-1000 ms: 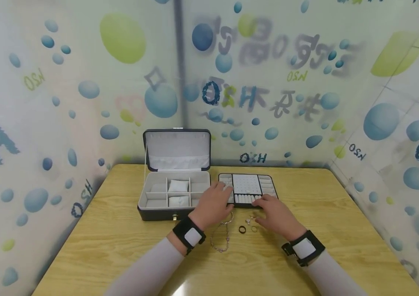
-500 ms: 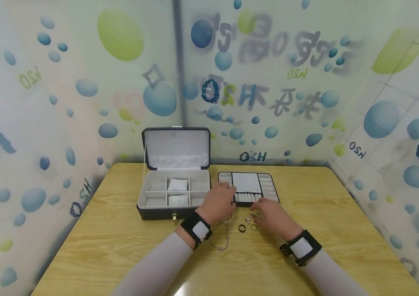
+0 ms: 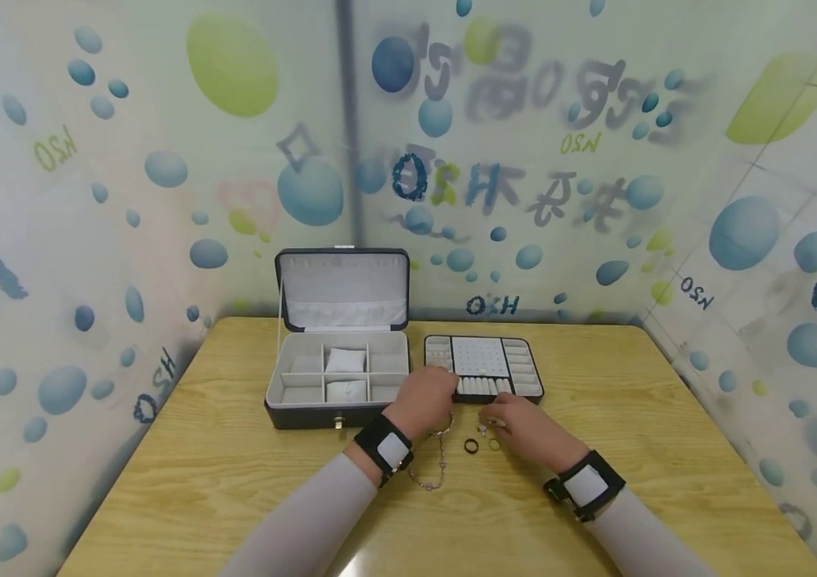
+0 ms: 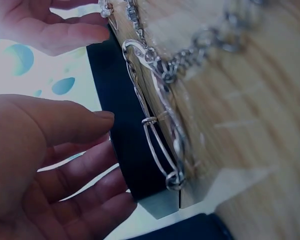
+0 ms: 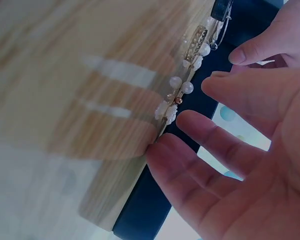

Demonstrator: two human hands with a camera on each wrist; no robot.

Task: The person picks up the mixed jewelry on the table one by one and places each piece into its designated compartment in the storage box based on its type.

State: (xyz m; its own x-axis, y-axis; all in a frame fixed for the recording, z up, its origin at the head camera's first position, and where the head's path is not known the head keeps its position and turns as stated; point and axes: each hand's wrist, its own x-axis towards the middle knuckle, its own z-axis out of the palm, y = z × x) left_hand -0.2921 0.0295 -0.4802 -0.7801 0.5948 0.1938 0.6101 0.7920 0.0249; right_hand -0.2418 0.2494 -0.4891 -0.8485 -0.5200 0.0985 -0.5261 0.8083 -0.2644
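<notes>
My left hand (image 3: pixel 423 401) is at the front left corner of the jewelry tray (image 3: pixel 479 357), fingers loosely bent beside its black side in the left wrist view. A silver bangle (image 4: pixel 155 120) lies close in front of it, and a chain bracelet (image 3: pixel 428 485) extends toward me. My right hand (image 3: pixel 533 431) reaches down to the earrings (image 3: pixel 482 429) before the tray. In the right wrist view its fingers are parted, with fingertips beside the pearl-and-flower earrings (image 5: pixel 174 102) and nothing held between them. A black ring (image 3: pixel 471 445) and a thin ring (image 3: pixel 494 445) lie nearby.
An open jewelry box (image 3: pixel 340 415) with pale compartments stands left of the tray, its lid (image 3: pixel 345 288) raised. Two small white cushions sit inside, one of them the rear cushion (image 3: pixel 346 361). Patterned walls close in the wooden table (image 3: pixel 596 353) behind and at the sides.
My left hand has drawn back from the tray's left compartments toward its front corner. My right hand has moved from the tray's front edge left and down to the earrings.
</notes>
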